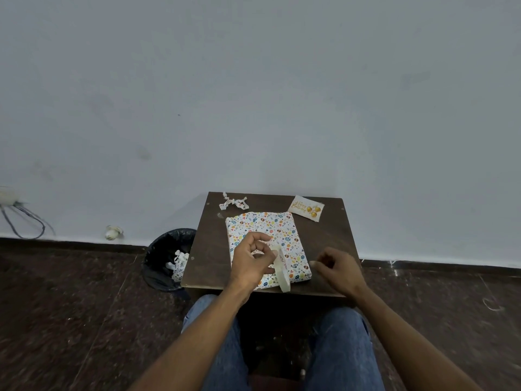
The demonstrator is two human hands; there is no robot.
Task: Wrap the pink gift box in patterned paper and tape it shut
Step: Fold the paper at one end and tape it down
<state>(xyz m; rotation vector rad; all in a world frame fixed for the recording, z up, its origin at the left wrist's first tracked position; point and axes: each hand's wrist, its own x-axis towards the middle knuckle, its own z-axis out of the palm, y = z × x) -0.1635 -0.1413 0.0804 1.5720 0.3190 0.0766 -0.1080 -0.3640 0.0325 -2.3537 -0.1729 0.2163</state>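
Observation:
The gift box, fully covered in white paper with coloured dots and hearts, lies flat on a small dark wooden table. My left hand hovers over its near half and pinches a cream-coloured tape roll standing on edge against the box. My right hand hangs just right of the box's near corner, fingers curled with fingertips together; whether they pinch a strip of tape is too small to tell.
A paper bow made of the same pattern lies at the table's far left. A "Happy Birthday" card lies at the far right. A black bin with paper scraps stands left of the table on the floor.

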